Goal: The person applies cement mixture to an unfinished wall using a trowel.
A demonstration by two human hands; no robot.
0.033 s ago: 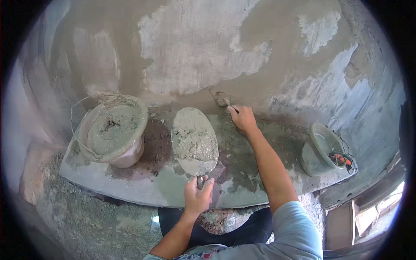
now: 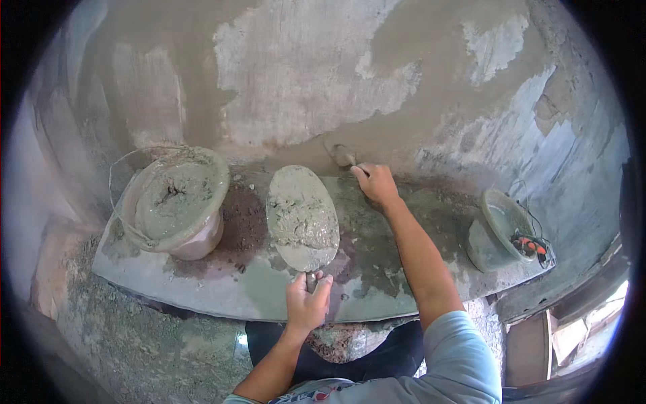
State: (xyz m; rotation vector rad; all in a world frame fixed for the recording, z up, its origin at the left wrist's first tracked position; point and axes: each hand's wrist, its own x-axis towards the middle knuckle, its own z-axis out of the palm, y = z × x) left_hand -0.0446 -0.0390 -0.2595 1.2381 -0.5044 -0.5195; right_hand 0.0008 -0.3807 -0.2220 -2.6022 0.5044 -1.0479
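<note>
My left hand [image 2: 307, 303] is shut on the short handle of an oval plastering board [image 2: 303, 215]. The board lies flat on a grey concrete ledge [image 2: 222, 289] and carries a layer of wet grey mortar. My right hand [image 2: 377, 185] reaches forward and grips a small trowel [image 2: 342, 155]. The trowel's blade touches the foot of the plastered wall [image 2: 303, 74], just beyond the far end of the board.
A large bucket [image 2: 178, 202] full of grey mortar, with a wire handle, stands on the ledge left of the board. A smaller grey bucket [image 2: 494, 232] sits at the right end, with an orange and black tool [image 2: 530, 246] beside it. Rubble lies below the ledge.
</note>
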